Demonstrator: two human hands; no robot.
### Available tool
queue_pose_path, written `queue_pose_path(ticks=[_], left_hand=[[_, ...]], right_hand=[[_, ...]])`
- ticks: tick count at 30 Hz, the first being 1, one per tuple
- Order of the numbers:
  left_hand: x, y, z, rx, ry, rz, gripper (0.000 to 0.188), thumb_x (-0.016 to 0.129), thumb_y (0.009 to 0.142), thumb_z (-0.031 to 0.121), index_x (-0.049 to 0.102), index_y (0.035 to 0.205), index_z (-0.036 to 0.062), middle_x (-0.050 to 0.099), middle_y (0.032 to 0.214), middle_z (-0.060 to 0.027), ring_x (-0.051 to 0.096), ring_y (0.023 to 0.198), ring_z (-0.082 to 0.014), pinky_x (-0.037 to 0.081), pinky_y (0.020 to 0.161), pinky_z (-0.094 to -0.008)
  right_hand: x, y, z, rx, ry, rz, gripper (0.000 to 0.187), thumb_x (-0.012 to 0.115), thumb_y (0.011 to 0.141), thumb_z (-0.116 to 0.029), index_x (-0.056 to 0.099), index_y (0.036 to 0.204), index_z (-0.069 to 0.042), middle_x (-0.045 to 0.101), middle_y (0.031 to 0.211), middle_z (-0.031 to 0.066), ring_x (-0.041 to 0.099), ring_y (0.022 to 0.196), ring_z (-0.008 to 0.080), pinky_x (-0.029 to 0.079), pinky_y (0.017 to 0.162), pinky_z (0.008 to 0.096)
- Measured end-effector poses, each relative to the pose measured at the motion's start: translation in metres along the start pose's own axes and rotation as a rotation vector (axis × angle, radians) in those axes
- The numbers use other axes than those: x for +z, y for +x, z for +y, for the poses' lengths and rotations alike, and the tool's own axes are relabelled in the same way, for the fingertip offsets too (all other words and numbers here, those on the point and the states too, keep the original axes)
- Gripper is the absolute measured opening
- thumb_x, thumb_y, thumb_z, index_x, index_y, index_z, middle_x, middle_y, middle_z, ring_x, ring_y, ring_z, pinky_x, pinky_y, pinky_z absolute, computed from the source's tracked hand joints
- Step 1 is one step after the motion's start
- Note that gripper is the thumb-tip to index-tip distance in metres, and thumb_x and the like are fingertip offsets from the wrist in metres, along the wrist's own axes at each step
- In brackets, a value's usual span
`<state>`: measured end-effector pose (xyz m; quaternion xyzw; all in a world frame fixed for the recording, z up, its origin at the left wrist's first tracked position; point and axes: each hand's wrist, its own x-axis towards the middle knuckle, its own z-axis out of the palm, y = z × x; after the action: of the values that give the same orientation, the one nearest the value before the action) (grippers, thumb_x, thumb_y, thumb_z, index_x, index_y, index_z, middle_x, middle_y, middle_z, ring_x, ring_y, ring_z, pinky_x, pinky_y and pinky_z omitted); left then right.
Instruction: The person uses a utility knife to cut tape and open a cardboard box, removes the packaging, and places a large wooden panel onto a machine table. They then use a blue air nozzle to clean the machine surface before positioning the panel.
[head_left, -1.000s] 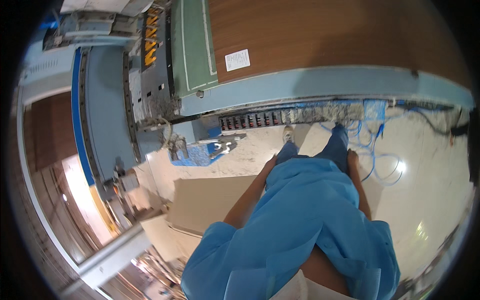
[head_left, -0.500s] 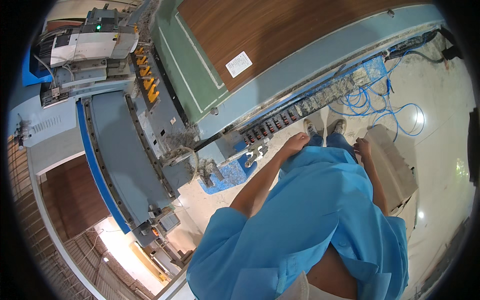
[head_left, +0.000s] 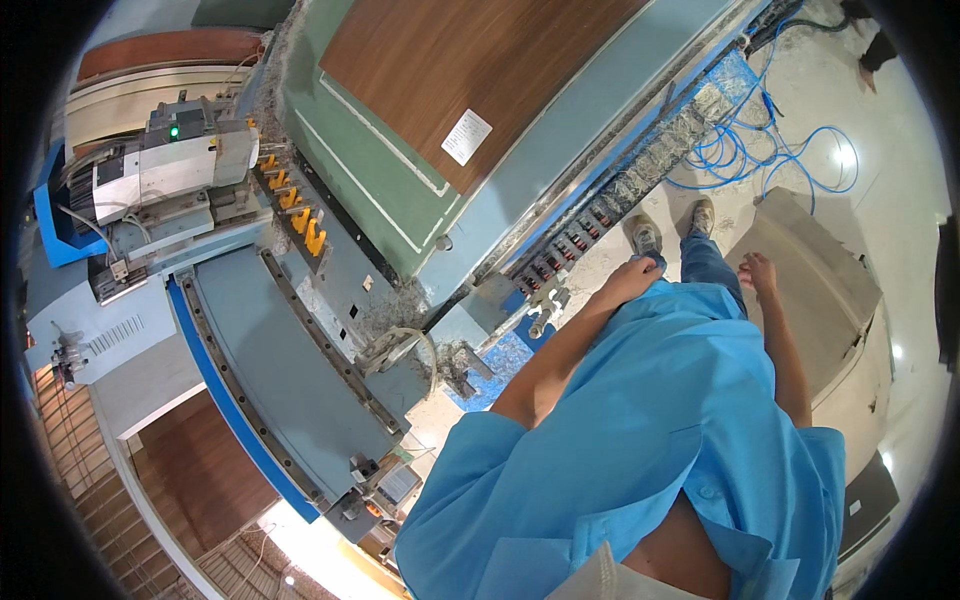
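Note:
My left hand (head_left: 632, 280) is at the front hem of the light blue shirt (head_left: 640, 400), above my jeans. Its fingers are curled together, and the palm is hidden. On the other side of my body, my right hand (head_left: 758, 274) hangs in the air with loosely bent fingers, slightly apart, and nothing shows in them. Beneath it lies a sheet of brown cardboard (head_left: 800, 262). Both hands are clear of the large machine on the left. On its green bed (head_left: 375, 185) rests a wood-grain panel (head_left: 480, 75) carrying a white label (head_left: 466, 137).
A machine head (head_left: 175, 165) with a green light stands at the far left, near yellow tool holders (head_left: 300, 215). Blue cable (head_left: 735, 150) lies coiled on the floor ahead. Sawdust covers the chain track (head_left: 665, 140). Part of another person (head_left: 872, 65) shows at the far right.
My view has turned and shifted, so the machine and panel sit further left and lower. One foot has stepped forward. Both hands stay near my hips, the right slightly raised.

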<state>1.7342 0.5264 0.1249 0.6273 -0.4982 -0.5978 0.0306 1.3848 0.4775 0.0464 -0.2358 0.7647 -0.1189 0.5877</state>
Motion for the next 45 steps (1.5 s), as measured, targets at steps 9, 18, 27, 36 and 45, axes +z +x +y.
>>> queue_pose_path(ticks=[9,18,27,36,45], left_hand=[[0.001,0.002,-0.021,0.006,0.007,-0.026,0.053,0.052,0.090,0.048,0.058,0.125,0.0085,0.060,0.126,-0.0186,0.056,0.117,-0.0342,0.044,0.099,-0.0413],[-0.001,-0.004,-0.021,0.011,-0.004,-0.017,0.052,0.053,0.090,0.047,0.059,0.124,0.0084,0.062,0.123,-0.0180,0.058,0.116,-0.0338,0.045,0.098,-0.0413],[0.007,0.006,-0.018,0.009,0.030,-0.001,0.051,0.053,0.090,0.048,0.060,0.123,0.0100,0.063,0.121,-0.0183,0.059,0.113,-0.0349,0.045,0.096,-0.0423],[0.004,0.010,0.002,-0.023,0.032,-0.012,0.052,0.053,0.089,0.049,0.060,0.123,0.0097,0.063,0.121,-0.0180,0.059,0.113,-0.0349,0.045,0.096,-0.0427],[0.003,0.020,0.012,-0.033,0.045,-0.033,0.052,0.054,0.089,0.048,0.059,0.123,0.0094,0.063,0.121,-0.0170,0.059,0.113,-0.0339,0.046,0.095,-0.0417]], right_hand=[[0.017,-0.016,0.011,-0.083,-0.057,0.022,0.034,0.056,0.088,-0.026,0.064,0.111,-0.001,0.066,0.082,0.0075,0.061,0.063,0.0126,0.048,0.053,0.0259],[0.026,-0.017,0.001,-0.112,-0.024,-0.020,0.034,0.055,0.090,-0.026,0.063,0.112,0.000,0.067,0.085,0.0086,0.063,0.065,0.0137,0.048,0.053,0.0266],[0.010,-0.008,0.018,-0.059,0.016,-0.006,0.030,0.054,0.091,-0.024,0.064,0.110,-0.002,0.066,0.083,0.0083,0.061,0.063,0.0125,0.048,0.051,0.0256],[-0.001,-0.007,0.012,-0.034,0.046,-0.011,0.030,0.052,0.092,-0.023,0.063,0.112,-0.003,0.066,0.085,0.0085,0.064,0.066,0.0135,0.052,0.055,0.0262],[-0.009,0.002,0.013,-0.041,0.018,0.011,0.031,0.055,0.089,-0.024,0.064,0.110,-0.003,0.066,0.088,0.0095,0.064,0.070,0.0157,0.053,0.059,0.0286]])
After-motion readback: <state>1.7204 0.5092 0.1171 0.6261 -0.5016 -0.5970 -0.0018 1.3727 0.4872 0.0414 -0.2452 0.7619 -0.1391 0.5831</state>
